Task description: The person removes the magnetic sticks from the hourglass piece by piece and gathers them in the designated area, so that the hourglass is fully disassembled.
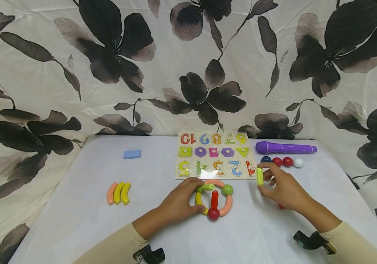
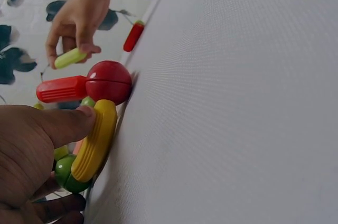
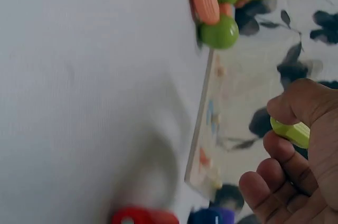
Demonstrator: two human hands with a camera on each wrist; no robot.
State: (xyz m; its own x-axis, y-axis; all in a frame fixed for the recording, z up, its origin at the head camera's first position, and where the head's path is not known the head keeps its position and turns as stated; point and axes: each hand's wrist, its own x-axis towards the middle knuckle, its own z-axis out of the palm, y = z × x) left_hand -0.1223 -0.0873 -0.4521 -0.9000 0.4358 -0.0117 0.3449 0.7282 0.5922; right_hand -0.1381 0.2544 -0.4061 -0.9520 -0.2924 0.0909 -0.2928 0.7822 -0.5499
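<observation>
So the left hand [image 1: 183, 198] has the toy ring [image 1: 227, 206] pinched by its left side, thumb on the yellow curve [image 2: 97, 142]. The ring sits on the worktop [image 1: 86, 231], in front of the number board [image 1: 195, 169]. There's a red ball [image 1: 213, 214] at its near end with a red stick [image 1: 214, 200] attached, and a green ball [image 1: 227, 190] on the right, between 2 pink curves.

Right hand [image 1: 281, 185] is pinching a light green stick [image 1: 260, 176] between thumb and fingers, held up off the worktop near the board's corner.

Off to the left: 3 loose curved pieces [image 1: 118, 193] side by side (1 pink, 2 yellow) and a blue block [image 1: 132, 154]. Over on the right, 4 balls [image 1: 282, 161] (1 blue, 2 red, 1 white) line up just below a purple wand [image 1: 287, 147].
</observation>
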